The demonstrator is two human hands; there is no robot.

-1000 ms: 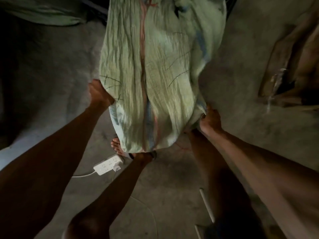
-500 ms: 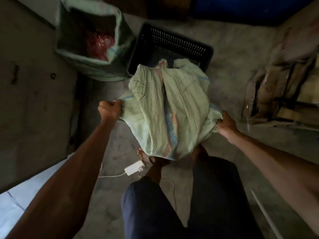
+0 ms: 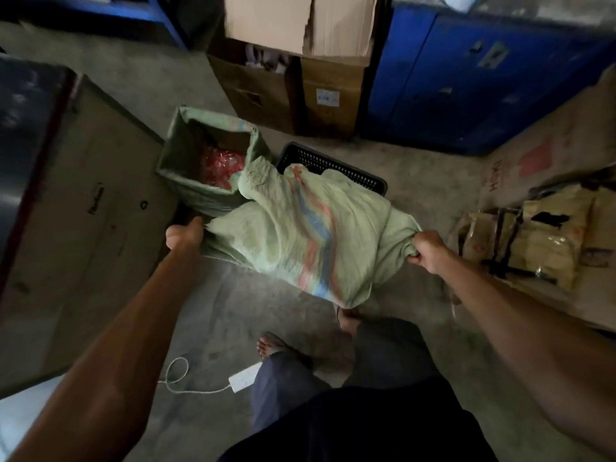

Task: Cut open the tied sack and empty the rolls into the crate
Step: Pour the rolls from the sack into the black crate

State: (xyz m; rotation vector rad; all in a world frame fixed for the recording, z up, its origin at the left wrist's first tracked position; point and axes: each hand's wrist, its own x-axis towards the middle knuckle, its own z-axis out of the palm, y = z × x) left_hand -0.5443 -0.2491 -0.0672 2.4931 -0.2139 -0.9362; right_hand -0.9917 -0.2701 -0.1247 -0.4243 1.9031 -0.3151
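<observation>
The left grip [image 3: 183,235] fists the left edge of the sack [image 3: 300,235]; the right grip [image 3: 428,250] clenches bunched cloth at its right corner. Both arms stretch forward, spread wide, forearms bare.

The sack [image 3: 300,235] is hanging in the middle of the frame, its far end lying over the crate [image 3: 336,163] just behind it. The left hand [image 3: 183,233] is gripping its left corner and the right hand [image 3: 430,250] its right corner. An open sack [image 3: 181,161] is standing just left of the crate, with boxes [image 3: 300,91] behind both at top centre and a cabinet [image 3: 483,78] filling the upper right, while a carton [image 3: 83,211] is lying along the left edge, bundles [image 3: 540,241] are lying at the right edge, and a power strip [image 3: 243,376] is sitting at lower centre, just below a foot [image 3: 270,345].
</observation>
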